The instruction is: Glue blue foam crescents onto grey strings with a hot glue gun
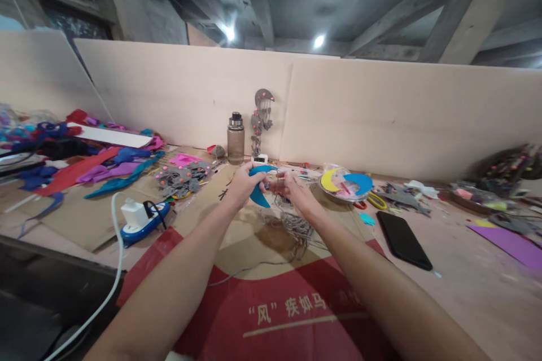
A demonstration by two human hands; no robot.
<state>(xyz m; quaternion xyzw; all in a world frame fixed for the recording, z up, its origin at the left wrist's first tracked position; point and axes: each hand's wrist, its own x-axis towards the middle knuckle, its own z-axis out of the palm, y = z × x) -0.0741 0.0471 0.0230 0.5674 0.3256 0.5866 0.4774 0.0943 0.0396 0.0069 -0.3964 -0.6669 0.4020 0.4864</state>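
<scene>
A blue crescent-moon cutout (259,197) is gripped between the thumb and fingers of my left hand (243,185), its curve bulging to the left. My right hand (294,189) is close beside it with fingertips pinched together on what looks like a thin grey cord (276,201). Exactly how the cord meets the crescent is too small to make out. Below my right hand lies a loose tangle of grey cord (296,225), and one strand trails to the left over the red and brown paper sheet (271,271).
Behind my hands stand a bottle (236,141) and a hanging grey moon ornament (263,110). To the right are a bowl (339,198) with yellow and blue crescents, yellow-handled scissors (376,201) and a phone (403,240). A blue power strip (146,224) and cloth scraps (101,166) lie left.
</scene>
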